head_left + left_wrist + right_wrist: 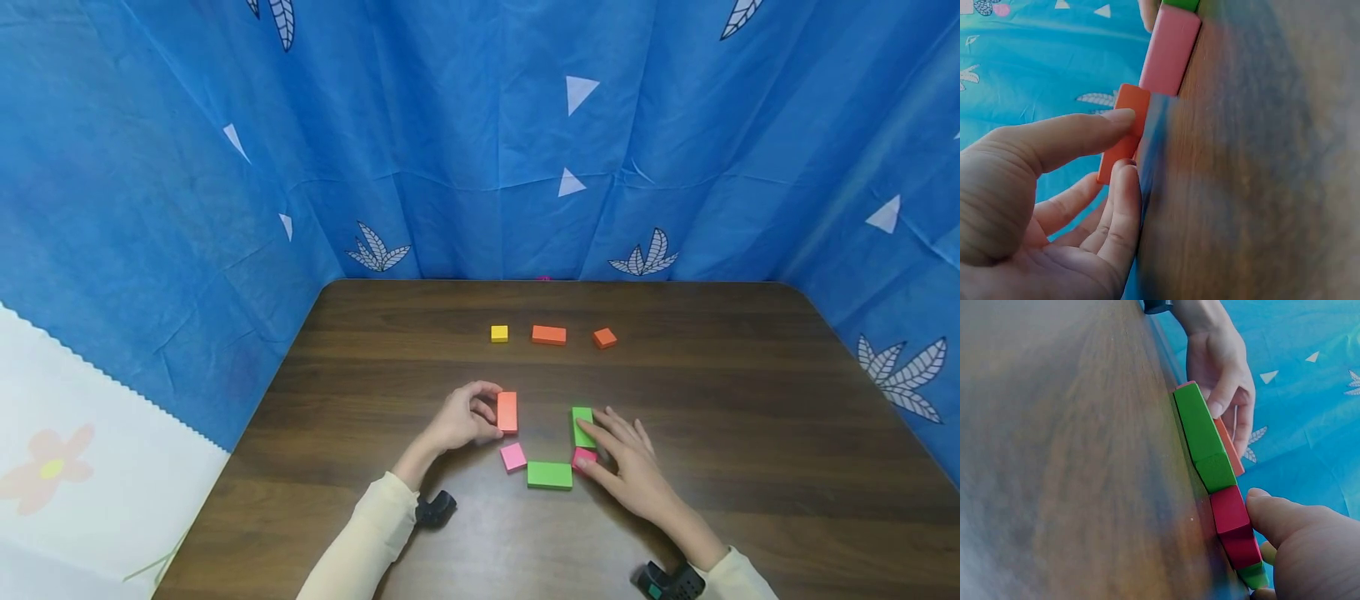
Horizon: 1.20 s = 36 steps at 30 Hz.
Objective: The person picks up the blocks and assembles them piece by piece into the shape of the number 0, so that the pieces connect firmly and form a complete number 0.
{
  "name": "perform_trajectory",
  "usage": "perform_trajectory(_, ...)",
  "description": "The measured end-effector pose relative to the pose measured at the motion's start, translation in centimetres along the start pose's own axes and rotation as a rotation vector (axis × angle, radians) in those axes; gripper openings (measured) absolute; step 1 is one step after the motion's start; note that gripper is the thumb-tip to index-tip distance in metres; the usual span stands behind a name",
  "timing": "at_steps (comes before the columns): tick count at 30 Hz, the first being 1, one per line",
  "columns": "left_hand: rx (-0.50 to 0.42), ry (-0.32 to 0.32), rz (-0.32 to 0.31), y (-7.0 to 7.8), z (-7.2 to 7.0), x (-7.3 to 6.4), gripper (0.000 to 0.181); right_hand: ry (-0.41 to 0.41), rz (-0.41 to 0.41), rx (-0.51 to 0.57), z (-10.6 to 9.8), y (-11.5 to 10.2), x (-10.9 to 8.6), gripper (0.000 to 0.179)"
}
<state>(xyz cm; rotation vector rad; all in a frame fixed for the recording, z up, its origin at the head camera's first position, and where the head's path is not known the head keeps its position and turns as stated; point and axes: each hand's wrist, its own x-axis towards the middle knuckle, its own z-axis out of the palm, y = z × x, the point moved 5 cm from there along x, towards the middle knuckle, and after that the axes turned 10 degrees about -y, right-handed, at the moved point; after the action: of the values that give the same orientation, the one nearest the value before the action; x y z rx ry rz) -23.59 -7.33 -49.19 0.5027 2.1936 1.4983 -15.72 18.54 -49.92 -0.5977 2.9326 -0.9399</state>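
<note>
An orange-red rectangular block [507, 412] is pinched between thumb and fingertips of my left hand [461, 418], as the left wrist view [1124, 134] also shows. Just below it on the table lies a light pink block [513, 457]. My right hand [632, 471] rests over the right side of the arrangement, its fingers loosely extended. Its index finger touches the upright-running green block [581, 433], and its thumb touches the dark pink block [1232, 515]. Another green block [550, 476] lies crosswise between the two pink ones. In the right wrist view, my other right fingers are mostly hidden.
Farther back on the dark wooden table [712, 400] lie a small yellow block [499, 334], an orange bar [549, 335] and a small orange block [604, 337]. A blue patterned curtain [465, 125] hangs behind the table.
</note>
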Motion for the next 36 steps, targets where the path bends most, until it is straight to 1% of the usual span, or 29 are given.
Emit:
perform_trajectory(4,0.009,0.001,0.006,0.15,0.24,-0.27,0.063,-0.001,-0.001,0.001,-0.02,-0.04,0.0,0.062)
perform_trajectory(9,0.078,0.01,0.019,0.34,0.43,-0.47,0.062,-0.005,0.006,-0.002,-0.03,-0.1,0.01,0.062)
perform_trajectory(13,0.117,0.016,0.024,0.41,0.52,-0.57,0.06,-0.007,0.011,-0.007,-0.04,-0.13,0.03,0.062)
perform_trajectory(21,0.152,0.013,0.049,0.3,0.61,-0.58,0.06,-0.007,0.01,-0.004,-0.14,-0.3,-0.01,0.061)
perform_trajectory(25,0.169,0.0,0.045,0.33,0.59,-0.59,0.06,-0.003,0.004,-0.001,-0.18,-0.36,-0.03,0.061)
perform_trajectory(32,0.176,-0.046,0.074,0.49,0.55,-0.73,0.059,0.001,-0.007,-0.001,-0.24,-0.46,-0.05,0.061)
perform_trajectory(36,0.178,-0.061,0.07,0.53,0.53,-0.85,0.06,-0.006,0.003,-0.002,-0.24,-0.44,-0.04,0.061)
